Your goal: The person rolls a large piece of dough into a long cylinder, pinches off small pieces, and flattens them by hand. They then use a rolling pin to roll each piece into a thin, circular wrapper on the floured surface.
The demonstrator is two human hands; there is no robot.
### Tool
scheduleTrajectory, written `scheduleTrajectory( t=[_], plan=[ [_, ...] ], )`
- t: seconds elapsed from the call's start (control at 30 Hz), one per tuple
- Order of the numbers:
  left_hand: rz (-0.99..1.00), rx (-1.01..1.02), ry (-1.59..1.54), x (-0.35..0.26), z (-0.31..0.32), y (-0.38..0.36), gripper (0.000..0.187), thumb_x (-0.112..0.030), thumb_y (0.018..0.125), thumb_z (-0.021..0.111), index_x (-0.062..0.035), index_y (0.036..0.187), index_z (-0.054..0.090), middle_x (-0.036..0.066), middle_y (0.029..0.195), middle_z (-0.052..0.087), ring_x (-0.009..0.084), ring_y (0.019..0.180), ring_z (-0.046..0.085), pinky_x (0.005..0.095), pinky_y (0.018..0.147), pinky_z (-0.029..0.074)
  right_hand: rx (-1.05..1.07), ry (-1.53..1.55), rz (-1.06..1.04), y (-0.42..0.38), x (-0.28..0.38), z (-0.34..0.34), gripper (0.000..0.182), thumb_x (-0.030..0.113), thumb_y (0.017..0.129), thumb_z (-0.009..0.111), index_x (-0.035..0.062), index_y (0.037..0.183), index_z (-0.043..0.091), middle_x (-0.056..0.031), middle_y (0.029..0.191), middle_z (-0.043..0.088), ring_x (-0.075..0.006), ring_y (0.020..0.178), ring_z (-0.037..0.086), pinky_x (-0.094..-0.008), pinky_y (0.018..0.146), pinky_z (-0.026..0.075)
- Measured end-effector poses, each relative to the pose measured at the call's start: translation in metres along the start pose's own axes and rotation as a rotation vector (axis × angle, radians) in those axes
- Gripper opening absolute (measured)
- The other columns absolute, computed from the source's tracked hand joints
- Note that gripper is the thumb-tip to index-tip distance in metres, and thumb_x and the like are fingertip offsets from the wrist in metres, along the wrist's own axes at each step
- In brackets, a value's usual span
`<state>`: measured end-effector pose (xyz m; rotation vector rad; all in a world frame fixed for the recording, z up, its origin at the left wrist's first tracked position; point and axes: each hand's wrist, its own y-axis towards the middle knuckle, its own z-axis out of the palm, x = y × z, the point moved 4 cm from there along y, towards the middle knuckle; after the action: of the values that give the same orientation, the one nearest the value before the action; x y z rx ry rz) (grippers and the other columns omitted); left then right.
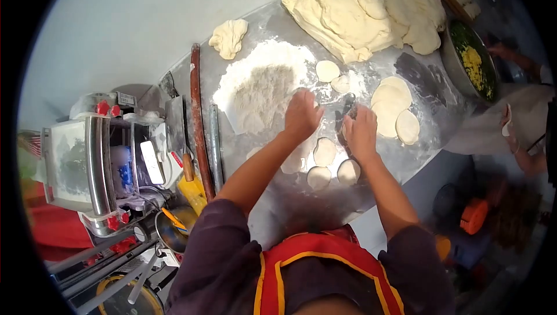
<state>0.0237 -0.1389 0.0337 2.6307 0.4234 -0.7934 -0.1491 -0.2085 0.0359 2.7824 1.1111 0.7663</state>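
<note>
My left hand (303,116) is curled at the right edge of a heap of white flour (261,91); whatever its fingers hold is hidden. My right hand (361,132) is also closed, fingertips down beside a dark patch on the metal table, and I cannot make out what is in it. Beyond the hands lie a round dough piece (328,71) and a smaller one (341,84). Nearer me are several small dough rounds (325,152). To the right of my right hand, flat dough discs (391,106) overlap, with another disc (407,127) against them.
A large dough mass (365,13) covers the table's far side; a dough lump (228,38) sits by the wall. Long rods (200,123) line the left edge, beside a roller machine (96,164). At right are a bowl of greens and yellow filling (478,68) and another person's hand (506,120).
</note>
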Motion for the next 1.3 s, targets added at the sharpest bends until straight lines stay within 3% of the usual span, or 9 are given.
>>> scheduleTrajectory(
  t=[0.07, 0.1, 0.57, 0.67, 0.7, 0.83, 0.97, 1.07, 1.3],
  plan=[
    [-0.018, -0.076, -0.024, -0.006, 0.02, 0.015, 0.042, -0.017, 0.084, 0.067, 0.0038, 0.116, 0.052, 0.024, 0.124, 0.054, 0.0403, 0.119, 0.049, 0.0447, 0.105, 0.038, -0.142, -0.044, 0.048, 0.01, 0.0, 0.007, 0.054, 0.024, 0.092, 0.061, -0.0072, 0.133, 0.045, -0.029, 0.132, 0.049, -0.0456, 0.125, 0.043, -0.0492, 0.108, 0.033],
    [-0.024, -0.059, -0.058, -0.003, 0.033, 0.022, 0.051, -0.02, 0.086, 0.065, 0.0056, 0.126, 0.048, 0.026, 0.133, 0.049, 0.0414, 0.129, 0.043, 0.0478, 0.11, 0.032, 0.034, -0.075, 0.129, 0.011, -0.003, 0.022, 0.067, 0.031, 0.095, 0.055, -0.0097, 0.143, 0.032, -0.0314, 0.145, 0.038, -0.0457, 0.137, 0.033, -0.0509, 0.116, 0.022],
    [-0.026, -0.051, 0.223, -0.006, 0.049, 0.037, 0.075, -0.034, 0.088, 0.063, 0.0081, 0.143, 0.034, 0.027, 0.149, 0.034, 0.041, 0.142, 0.027, 0.0581, 0.114, 0.019, 0.037, -0.2, 0.123, 0.02, -0.003, 0.045, 0.074, 0.029, 0.09, 0.057, -0.006, 0.147, 0.027, -0.0267, 0.152, 0.03, -0.0393, 0.144, 0.025, -0.0531, 0.119, 0.013],
    [0.018, -0.1, 0.165, 0.002, 0.054, 0.035, 0.072, -0.031, 0.089, 0.062, 0.0091, 0.142, 0.034, 0.028, 0.149, 0.034, 0.0423, 0.141, 0.028, 0.0568, 0.114, 0.02, 0.077, 0.09, 0.293, 0.03, -0.007, 0.032, 0.072, 0.029, 0.09, 0.058, -0.0035, 0.147, 0.028, -0.0267, 0.151, 0.031, -0.0404, 0.143, 0.026, -0.0553, 0.117, 0.013],
    [0.029, -0.123, 0.129, 0.003, 0.053, 0.034, 0.071, -0.03, 0.089, 0.062, 0.0094, 0.141, 0.035, 0.028, 0.148, 0.035, 0.0427, 0.141, 0.028, 0.0561, 0.114, 0.021, -0.131, 0.037, 0.164, 0.026, -0.02, 0.042, 0.067, 0.027, 0.09, 0.061, -0.0021, 0.144, 0.035, -0.0256, 0.147, 0.038, -0.0405, 0.138, 0.034, -0.0521, 0.115, 0.023],
    [-0.007, -0.235, -0.031, 0.01, 0.001, 0.004, 0.064, -0.023, 0.094, 0.06, 0.0051, 0.144, 0.034, 0.025, 0.149, 0.035, 0.0413, 0.141, 0.028, 0.0521, 0.116, 0.022, -0.108, 0.277, 0.022, 0.089, -0.016, 0.014, 0.044, 0.012, 0.085, 0.065, 0.0008, 0.127, 0.055, -0.0222, 0.127, 0.055, -0.0385, 0.12, 0.05, -0.0422, 0.102, 0.041],
    [-0.186, -0.24, -0.051, 0.028, -0.059, -0.064, 0.057, -0.014, 0.092, 0.058, 0.0032, 0.142, 0.037, 0.024, 0.146, 0.039, 0.0437, 0.138, 0.031, 0.0491, 0.114, 0.026, 0.062, 0.224, -0.163, 0.106, -0.021, 0.029, 0.025, 0.007, 0.077, 0.067, 0.005, 0.102, 0.066, -0.0185, 0.104, 0.06, -0.0361, 0.104, 0.056, -0.0407, 0.095, 0.045],
    [-0.284, -0.201, 0.016, 0.05, -0.072, -0.134, 0.057, -0.014, 0.09, 0.059, 0.004, 0.141, 0.038, 0.024, 0.144, 0.04, 0.0439, 0.137, 0.032, 0.0493, 0.114, 0.027, 0.265, 0.164, 0.082, 0.088, -0.029, 0.01, 0.023, 0.009, 0.077, 0.069, 0.005, 0.099, 0.065, -0.0189, 0.099, 0.06, -0.0365, 0.1, 0.057, -0.0413, 0.092, 0.046],
    [-0.35, -0.11, 0.17, 0.06, -0.06, -0.169, 0.06, -0.023, 0.093, 0.056, 0.0037, 0.143, 0.037, 0.024, 0.147, 0.038, 0.0422, 0.14, 0.03, 0.0526, 0.116, 0.02, 0.08, -0.138, -0.117, 0.098, -0.021, 0.046, 0.058, 0.033, 0.093, 0.058, -0.0008, 0.138, 0.044, -0.0211, 0.144, 0.043, -0.0351, 0.137, 0.036, -0.0507, 0.112, 0.028]
  ],
)
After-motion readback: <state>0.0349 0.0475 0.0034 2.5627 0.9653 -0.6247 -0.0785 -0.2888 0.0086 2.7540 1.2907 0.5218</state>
